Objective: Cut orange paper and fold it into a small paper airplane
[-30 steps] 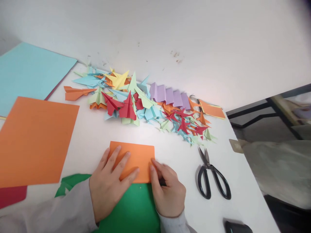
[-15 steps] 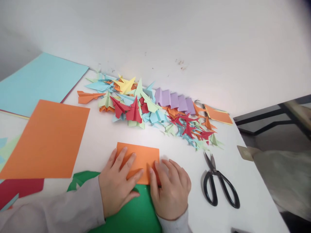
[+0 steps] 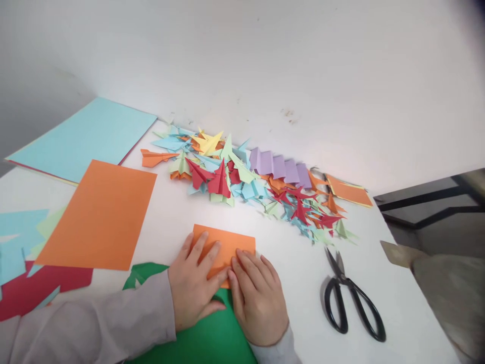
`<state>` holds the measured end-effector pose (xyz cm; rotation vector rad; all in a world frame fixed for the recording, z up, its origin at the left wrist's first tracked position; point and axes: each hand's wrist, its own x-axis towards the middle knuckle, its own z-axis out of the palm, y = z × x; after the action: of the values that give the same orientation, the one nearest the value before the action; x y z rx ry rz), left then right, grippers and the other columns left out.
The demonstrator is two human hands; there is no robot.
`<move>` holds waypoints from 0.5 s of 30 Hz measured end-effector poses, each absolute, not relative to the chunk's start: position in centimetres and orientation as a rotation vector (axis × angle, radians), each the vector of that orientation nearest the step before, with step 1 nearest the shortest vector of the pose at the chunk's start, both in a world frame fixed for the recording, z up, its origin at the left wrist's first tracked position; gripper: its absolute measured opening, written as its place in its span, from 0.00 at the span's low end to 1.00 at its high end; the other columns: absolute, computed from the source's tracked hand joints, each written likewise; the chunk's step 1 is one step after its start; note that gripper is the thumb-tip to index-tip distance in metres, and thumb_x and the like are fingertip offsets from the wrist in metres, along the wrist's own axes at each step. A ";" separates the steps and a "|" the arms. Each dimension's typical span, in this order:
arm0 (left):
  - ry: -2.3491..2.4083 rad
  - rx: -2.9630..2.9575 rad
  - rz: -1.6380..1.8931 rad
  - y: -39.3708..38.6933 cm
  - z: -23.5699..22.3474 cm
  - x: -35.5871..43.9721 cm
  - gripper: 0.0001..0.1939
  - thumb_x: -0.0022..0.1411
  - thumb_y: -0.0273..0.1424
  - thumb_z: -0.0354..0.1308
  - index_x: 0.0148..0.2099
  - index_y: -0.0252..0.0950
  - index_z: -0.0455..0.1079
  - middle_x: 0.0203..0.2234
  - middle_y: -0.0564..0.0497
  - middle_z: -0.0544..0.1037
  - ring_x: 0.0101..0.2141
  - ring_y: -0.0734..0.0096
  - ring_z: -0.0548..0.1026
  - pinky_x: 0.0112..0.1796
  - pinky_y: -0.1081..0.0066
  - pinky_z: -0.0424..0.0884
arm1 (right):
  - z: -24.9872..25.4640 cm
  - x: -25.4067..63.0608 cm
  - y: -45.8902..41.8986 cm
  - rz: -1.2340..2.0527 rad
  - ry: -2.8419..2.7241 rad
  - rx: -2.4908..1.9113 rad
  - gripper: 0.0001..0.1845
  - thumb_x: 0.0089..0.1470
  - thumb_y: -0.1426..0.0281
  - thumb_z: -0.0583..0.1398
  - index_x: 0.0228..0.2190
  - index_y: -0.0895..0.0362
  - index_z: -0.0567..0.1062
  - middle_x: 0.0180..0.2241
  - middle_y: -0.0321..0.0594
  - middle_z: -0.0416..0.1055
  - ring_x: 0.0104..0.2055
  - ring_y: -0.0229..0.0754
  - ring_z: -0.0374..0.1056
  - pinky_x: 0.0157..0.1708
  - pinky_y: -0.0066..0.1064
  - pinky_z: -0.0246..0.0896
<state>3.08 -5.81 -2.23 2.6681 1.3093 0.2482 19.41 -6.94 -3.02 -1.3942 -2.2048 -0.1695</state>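
Note:
A folded orange sheet of paper [image 3: 231,242] lies on the white table, its near edge over a green sheet [image 3: 212,333]. My left hand [image 3: 197,283] rests flat on its left part, fingers spread and pointing away from me. On its right part lies my right hand [image 3: 259,296], fingers stretched out and close together, pressing the paper down. The tips of both hands nearly meet near the sheet's near edge. Part of the orange paper is hidden under my fingers.
Black-handled scissors [image 3: 346,293] lie partly open at right. Behind, a heap of small paper planes [image 3: 220,177] and a pleated purple strip [image 3: 280,167] run along the wall. A larger orange sheet [image 3: 102,217], light blue sheets [image 3: 91,136] and red paper [image 3: 49,288] lie left.
My right hand has slid left across the orange paper, toward my left hand, and its fingers have straightened. My left hand stays on the paper. The whole view has shifted slightly.

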 end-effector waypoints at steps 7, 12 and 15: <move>1.257 2.689 0.207 -5.9 -2.2 2.6 0.35 0.47 0.57 0.50 0.54 0.46 0.63 0.57 0.41 0.59 0.58 0.40 0.48 0.52 0.42 0.46 | -3.5 19.3 -7.2 -0.261 -2.217 -1.365 0.11 0.53 0.75 0.54 0.38 0.62 0.74 0.41 0.50 0.73 0.46 0.49 0.66 0.43 0.42 0.62; 1.172 2.741 0.315 -6.0 -2.8 1.9 0.43 0.45 0.62 0.44 0.57 0.42 0.60 0.57 0.37 0.57 0.58 0.36 0.45 0.51 0.39 0.43 | -4.3 19.3 -7.8 -0.319 -2.262 -1.365 0.15 0.55 0.71 0.53 0.42 0.65 0.72 0.45 0.51 0.71 0.49 0.49 0.64 0.44 0.41 0.62; 1.133 2.785 0.367 -5.9 -3.2 1.6 0.45 0.44 0.64 0.40 0.58 0.41 0.58 0.57 0.36 0.57 0.57 0.35 0.46 0.50 0.38 0.42 | -4.2 19.4 -8.1 -0.289 -2.290 -1.386 0.20 0.58 0.65 0.49 0.43 0.64 0.71 0.47 0.50 0.70 0.51 0.50 0.63 0.47 0.43 0.57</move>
<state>1.61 -5.94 -3.17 2.7847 1.1332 0.3674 19.42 -8.09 -4.19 -1.3857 -2.2896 -0.2890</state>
